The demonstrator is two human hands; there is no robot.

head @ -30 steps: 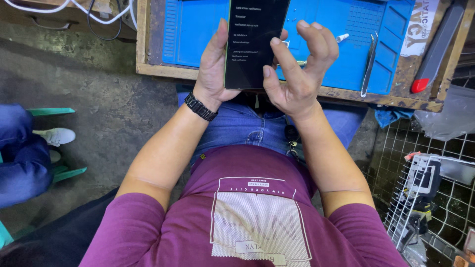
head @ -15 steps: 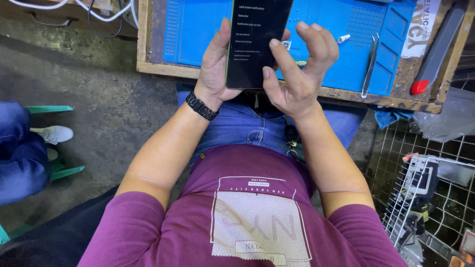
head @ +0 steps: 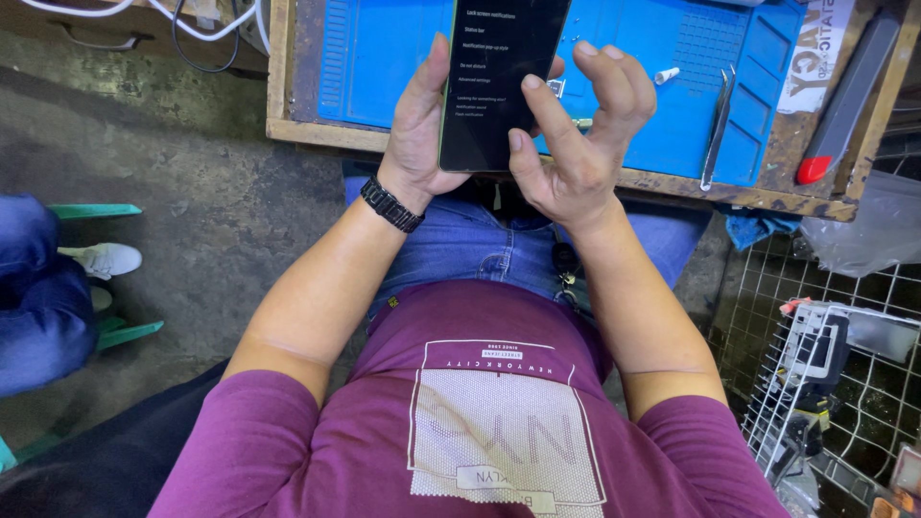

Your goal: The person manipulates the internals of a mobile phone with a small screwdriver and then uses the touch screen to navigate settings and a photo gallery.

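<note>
Smartphone [head: 501,82] sits gripped in left hand [head: 422,134], right hand [head: 576,144] unclenched, thumb on screen.

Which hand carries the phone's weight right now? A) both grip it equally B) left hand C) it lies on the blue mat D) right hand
B: the left hand wraps the edge and back of the phone, held above the blue mat, while the right hand only has its thumb at the screen.

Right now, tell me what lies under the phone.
Under the phone, held by the left hand, lies the blue mat on the wooden tray. A small metal part shows beside the right hand; anything directly beneath is covered.
</note>
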